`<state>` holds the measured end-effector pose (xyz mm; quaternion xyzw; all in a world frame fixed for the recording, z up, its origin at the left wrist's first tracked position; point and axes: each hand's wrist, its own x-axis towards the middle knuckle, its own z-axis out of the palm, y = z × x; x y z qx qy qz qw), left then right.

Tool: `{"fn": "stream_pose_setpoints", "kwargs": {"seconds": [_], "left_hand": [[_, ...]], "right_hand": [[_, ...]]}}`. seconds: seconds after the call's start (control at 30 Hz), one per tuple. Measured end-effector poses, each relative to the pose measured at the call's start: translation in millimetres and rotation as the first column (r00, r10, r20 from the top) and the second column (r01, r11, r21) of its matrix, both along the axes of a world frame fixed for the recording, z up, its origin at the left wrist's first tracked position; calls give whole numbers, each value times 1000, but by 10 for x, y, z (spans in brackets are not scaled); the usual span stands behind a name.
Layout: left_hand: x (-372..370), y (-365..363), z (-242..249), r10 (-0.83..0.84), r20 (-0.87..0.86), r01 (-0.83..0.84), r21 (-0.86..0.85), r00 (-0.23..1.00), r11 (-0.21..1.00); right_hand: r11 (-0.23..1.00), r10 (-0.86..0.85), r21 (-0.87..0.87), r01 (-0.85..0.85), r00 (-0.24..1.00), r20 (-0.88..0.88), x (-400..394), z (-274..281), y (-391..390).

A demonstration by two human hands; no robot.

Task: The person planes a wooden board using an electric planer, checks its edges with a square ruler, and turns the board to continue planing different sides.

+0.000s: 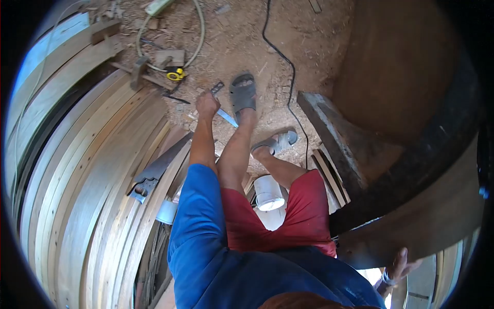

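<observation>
My left hand is closed on a try square, reaching down low over the ground by my sandalled foot. The dark stock of the try square sticks out past my fingers, and its pale metal blade points toward my leg. Far to the right, my right hand has its fingers apart beside the lower edge of a large brown wooden panel. It appears to touch that edge. A yellow tape measure and a wooden-handled hammer lie ahead of my left hand.
Long boards are stacked on the left, with a handsaw on them. A white bucket stands between my legs. A black cable crosses the shaving-strewn ground. A heavy dark timber frame borders the right.
</observation>
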<state>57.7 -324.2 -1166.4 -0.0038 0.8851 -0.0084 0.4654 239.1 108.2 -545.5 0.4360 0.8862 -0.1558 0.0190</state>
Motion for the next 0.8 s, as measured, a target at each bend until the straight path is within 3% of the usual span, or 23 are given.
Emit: {"fn": "stream_pose_setpoints", "kwargs": {"seconds": [0.07,0.23,0.3,0.4,0.47,0.53,0.57,0.63,0.7,0.73,0.8], "left_hand": [[-8,138,-75,-79,-79,74,-65,994,995],[8,194,-464,-262,-21,260,-74,965,963],[-15,93,-254,-354,47,355,-10,934,935],[123,-210,142,-419,-84,421,3,904,907],[48,-285,640,-200,178,195,45,963,980],[124,-555,1024,-27,156,11,102,987,995],[-38,-375,1541,39,166,-56,101,985,993],[-138,-342,2149,107,61,-110,50,992,993],[-184,-325,2612,76,-121,-64,104,990,993],[-254,-242,2853,158,-219,-116,193,963,974],[-368,29,3298,329,-376,-178,383,866,906]], "right_hand": [[998,-60,5,60,998,18,86,74,-20],[987,-126,-92,130,991,42,78,165,-81],[975,-150,-157,155,988,43,58,150,-80],[932,-190,-310,186,982,19,-4,61,-14],[869,-238,-447,211,971,-4,-124,-13,24],[836,-231,-515,190,973,-16,-277,-68,31],[872,-154,-471,131,988,-9,-429,-95,17],[938,74,-345,-34,992,102,-699,-38,42],[962,45,-273,17,975,218,-543,-178,44],[971,28,-237,40,961,276,-464,-246,44],[898,-112,-430,100,994,-4,-675,-156,32]]}}
